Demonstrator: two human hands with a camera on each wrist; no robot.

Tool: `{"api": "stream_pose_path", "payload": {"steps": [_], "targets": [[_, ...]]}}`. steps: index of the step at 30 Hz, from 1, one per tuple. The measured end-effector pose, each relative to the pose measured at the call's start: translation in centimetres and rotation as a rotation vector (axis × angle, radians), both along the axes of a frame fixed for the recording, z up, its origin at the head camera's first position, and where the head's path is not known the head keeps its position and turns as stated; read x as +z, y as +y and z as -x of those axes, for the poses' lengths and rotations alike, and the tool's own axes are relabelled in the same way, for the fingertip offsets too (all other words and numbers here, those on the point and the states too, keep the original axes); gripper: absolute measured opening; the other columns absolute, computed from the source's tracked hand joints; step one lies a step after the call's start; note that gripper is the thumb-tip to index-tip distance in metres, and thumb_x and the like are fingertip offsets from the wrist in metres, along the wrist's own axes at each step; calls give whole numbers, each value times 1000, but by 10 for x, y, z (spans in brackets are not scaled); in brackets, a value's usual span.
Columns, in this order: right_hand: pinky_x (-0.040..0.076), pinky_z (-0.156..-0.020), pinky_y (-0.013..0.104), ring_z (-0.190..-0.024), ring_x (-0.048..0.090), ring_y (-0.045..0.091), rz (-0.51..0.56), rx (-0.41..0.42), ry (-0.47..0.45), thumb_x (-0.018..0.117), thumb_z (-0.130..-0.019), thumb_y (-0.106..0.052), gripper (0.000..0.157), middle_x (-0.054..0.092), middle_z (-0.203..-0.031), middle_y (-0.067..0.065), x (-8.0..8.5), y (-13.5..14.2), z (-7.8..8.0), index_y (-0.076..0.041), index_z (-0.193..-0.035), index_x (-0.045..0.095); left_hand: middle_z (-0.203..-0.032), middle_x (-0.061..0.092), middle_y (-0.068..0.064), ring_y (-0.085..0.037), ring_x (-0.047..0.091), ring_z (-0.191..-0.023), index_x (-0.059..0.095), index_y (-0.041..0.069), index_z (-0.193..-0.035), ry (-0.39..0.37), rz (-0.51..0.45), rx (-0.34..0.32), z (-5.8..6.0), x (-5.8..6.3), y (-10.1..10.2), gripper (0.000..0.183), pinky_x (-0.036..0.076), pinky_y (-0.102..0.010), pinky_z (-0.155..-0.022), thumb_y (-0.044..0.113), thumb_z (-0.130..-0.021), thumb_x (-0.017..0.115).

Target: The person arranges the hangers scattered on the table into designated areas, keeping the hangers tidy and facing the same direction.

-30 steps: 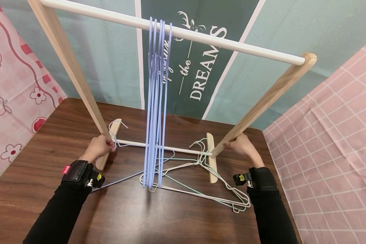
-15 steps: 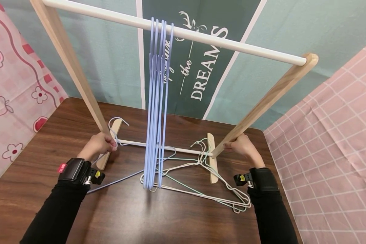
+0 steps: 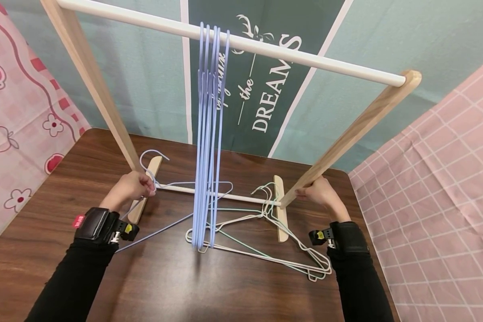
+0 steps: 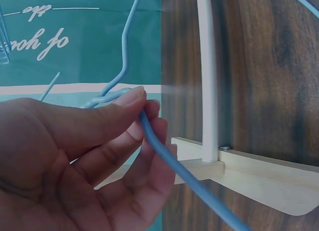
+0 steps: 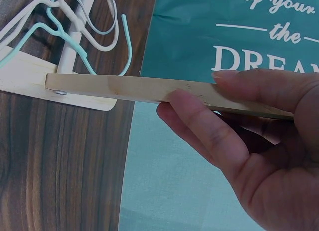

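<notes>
My left hand (image 3: 132,190) pinches a light blue clothes hanger (image 4: 194,184) just below its hook, thumb against fingertips. That hanger is beside the left foot (image 3: 154,165) of a wooden garment rack, and its lower part extends right behind the hanging hangers. My right hand (image 5: 259,136) grips the rack's right wooden upright (image 5: 134,87) low down, thumb on one side and fingers on the other. Several blue hangers (image 3: 206,134) hang bunched together from the white top bar (image 3: 285,54), left of its middle.
White hangers (image 5: 102,48) and a mint green hanger (image 5: 128,46) lie overlapping on the dark wood table (image 3: 157,286), their hooks by the rack's right foot (image 3: 281,223). A white lower bar (image 3: 249,198) joins the feet. Patterned cloths surround the table.
My left hand has shifted slightly right with the hanger, whose hook has risen and whose shoulder now shows above the lower bar. The right hand keeps its hold on the upright.
</notes>
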State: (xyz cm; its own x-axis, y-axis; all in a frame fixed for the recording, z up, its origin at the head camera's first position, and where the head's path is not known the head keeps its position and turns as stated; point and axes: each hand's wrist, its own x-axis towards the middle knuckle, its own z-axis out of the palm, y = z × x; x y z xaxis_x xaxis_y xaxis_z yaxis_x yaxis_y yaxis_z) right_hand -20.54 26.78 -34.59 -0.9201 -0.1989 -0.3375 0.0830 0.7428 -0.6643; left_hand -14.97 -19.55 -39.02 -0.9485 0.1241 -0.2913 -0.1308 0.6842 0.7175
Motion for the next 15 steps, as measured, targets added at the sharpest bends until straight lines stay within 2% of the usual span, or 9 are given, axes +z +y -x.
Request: {"api": "stream_pose_path", "payload": {"steps": [8,15], "targets": [[53,-69,32,-83,65,29,-6,6,13,59,-88,-4,32,57,-103,32,0,0,0,15,-111,49,-63,58,1,-12,49,-58,60,-3,-74,24,-9,-38,-2,8,2,5,42,-25,-53,-8,-76,58],[53,-68,32,-82,65,27,-13,6,19,59,-87,-4,30,58,-101,31,0,0,0,15,-109,51,-68,59,-2,-11,52,-59,58,-6,-79,-20,-54,-50,0,14,4,2,48,-26,-55,-5,-79,60]]}}
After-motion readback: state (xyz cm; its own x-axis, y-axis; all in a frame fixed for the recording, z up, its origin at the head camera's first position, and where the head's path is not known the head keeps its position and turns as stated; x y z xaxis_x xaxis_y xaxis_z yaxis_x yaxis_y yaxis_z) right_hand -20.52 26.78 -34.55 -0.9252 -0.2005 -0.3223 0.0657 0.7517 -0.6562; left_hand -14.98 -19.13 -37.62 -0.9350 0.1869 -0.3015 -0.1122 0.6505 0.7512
